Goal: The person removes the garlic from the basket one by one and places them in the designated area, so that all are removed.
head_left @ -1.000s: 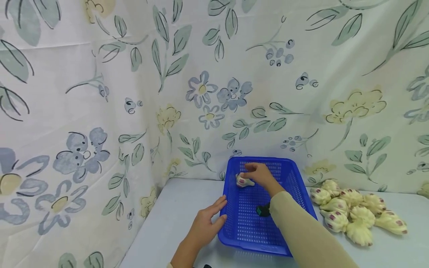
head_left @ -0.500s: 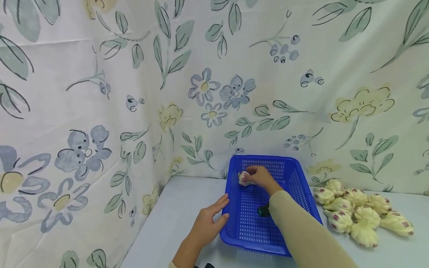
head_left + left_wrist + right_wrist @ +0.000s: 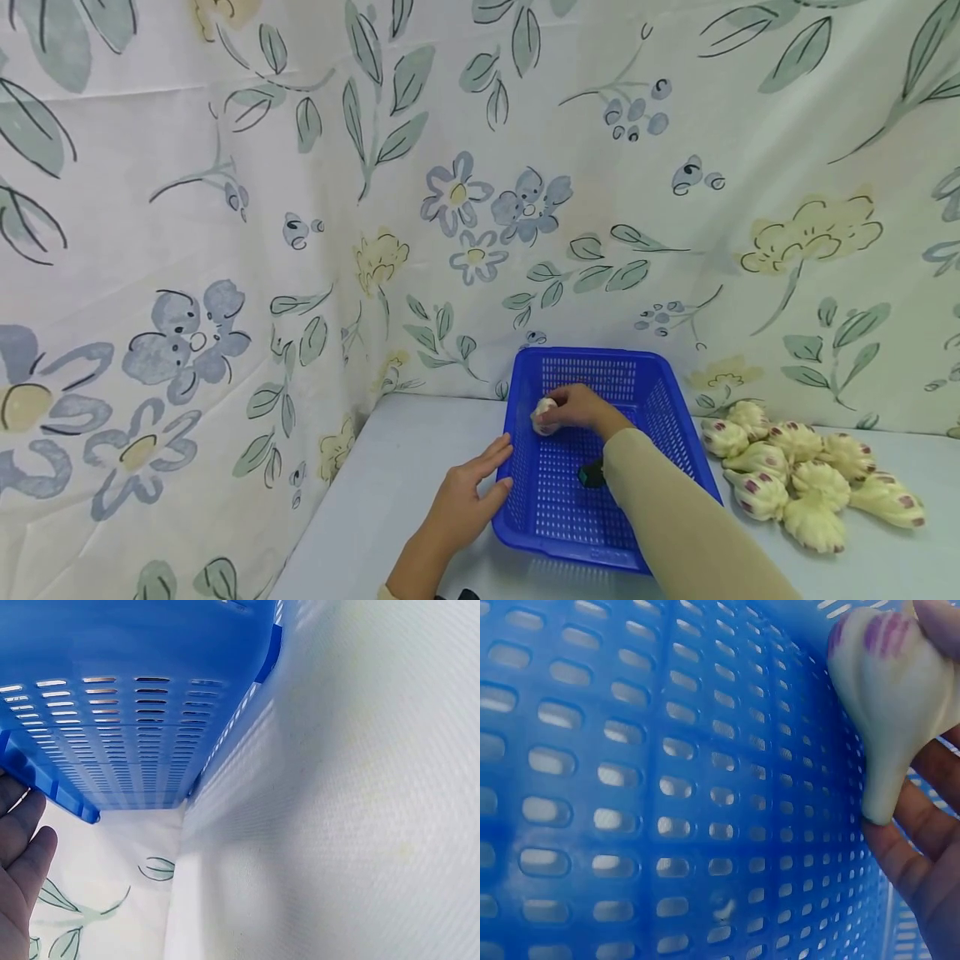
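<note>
A white garlic bulb (image 3: 545, 417) with purple streaks is inside the blue plastic basket (image 3: 585, 554), near its back left corner. My right hand (image 3: 583, 408) reaches in over the basket and grips the bulb between thumb and fingers. Seen from the right wrist, the garlic's stem points down to a fingertip (image 3: 889, 840), close beside the perforated basket wall (image 3: 630, 772). On the basket's left side, my left hand (image 3: 463, 500) touches the rim with extended fingers. The left wrist view shows those fingers (image 3: 34, 859) at the rim, under the basket's outer wall.
Several more garlic bulbs (image 3: 813, 479) lie in a pile on the white table (image 3: 375, 492), right of the basket. A floral cloth (image 3: 465, 208) hangs behind the table and along its left. A small dark device (image 3: 591, 473) shows at the right wrist.
My right fingers have closed round the garlic bulb, and it has turned and shifted slightly toward me. The left hand stays at the rim. The head view has shifted slightly.
</note>
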Motion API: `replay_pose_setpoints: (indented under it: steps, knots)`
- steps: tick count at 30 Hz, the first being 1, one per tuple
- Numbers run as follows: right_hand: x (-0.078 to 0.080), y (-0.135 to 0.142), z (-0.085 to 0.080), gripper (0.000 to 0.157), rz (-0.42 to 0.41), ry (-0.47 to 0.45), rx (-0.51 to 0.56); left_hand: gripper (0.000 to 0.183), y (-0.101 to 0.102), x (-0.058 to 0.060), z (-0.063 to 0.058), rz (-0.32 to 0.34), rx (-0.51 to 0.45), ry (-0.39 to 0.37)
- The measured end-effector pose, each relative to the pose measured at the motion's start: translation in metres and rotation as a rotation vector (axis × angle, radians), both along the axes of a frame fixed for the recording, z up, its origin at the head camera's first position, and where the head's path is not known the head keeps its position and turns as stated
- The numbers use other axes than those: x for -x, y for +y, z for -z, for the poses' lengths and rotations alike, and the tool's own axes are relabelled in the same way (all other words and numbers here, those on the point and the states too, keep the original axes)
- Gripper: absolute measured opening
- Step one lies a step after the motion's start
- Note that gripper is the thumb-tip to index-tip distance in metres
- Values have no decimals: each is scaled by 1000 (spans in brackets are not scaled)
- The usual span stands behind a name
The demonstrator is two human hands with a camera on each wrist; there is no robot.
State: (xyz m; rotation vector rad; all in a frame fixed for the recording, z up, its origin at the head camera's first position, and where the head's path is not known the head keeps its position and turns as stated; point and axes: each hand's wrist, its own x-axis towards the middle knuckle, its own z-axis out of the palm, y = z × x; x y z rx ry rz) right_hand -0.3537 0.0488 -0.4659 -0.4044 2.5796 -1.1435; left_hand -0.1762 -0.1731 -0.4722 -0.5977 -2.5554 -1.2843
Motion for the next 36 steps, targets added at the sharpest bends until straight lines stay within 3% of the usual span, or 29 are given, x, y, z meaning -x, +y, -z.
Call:
replay_pose_setpoints:
  steps: [5, 36]
  knots:
    - [-2, 0, 0, 67, -26, 1, -41, 46, 0, 0, 0, 2, 8, -6]
    - [-3, 1, 3, 62, -50, -13, -44, 47, 0, 0, -2, 6, 11, -19]
